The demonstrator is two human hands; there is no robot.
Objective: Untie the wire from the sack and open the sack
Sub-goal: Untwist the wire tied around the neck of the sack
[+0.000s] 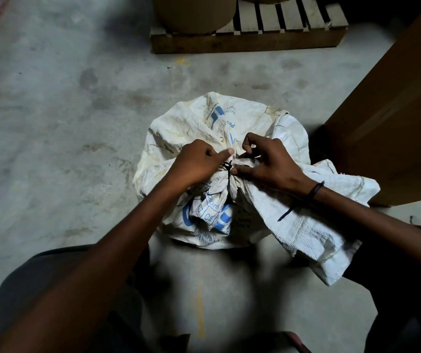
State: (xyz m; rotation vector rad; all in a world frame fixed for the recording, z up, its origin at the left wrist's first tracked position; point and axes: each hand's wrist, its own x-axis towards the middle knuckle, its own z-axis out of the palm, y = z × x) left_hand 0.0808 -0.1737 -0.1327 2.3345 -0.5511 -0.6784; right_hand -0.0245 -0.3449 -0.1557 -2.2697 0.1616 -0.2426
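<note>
Black wire (227, 167) binds the gathered neck of the white woven sack (191, 128). The left hand (196, 164) grips that neck in a fist, while the right hand (268, 161) pinches the wire beside the knot. The sack stands on the concrete floor (51, 103), near a wooden pallet (242, 42).

Head cam, looks steeply down, close over sack (194, 123).
</note>
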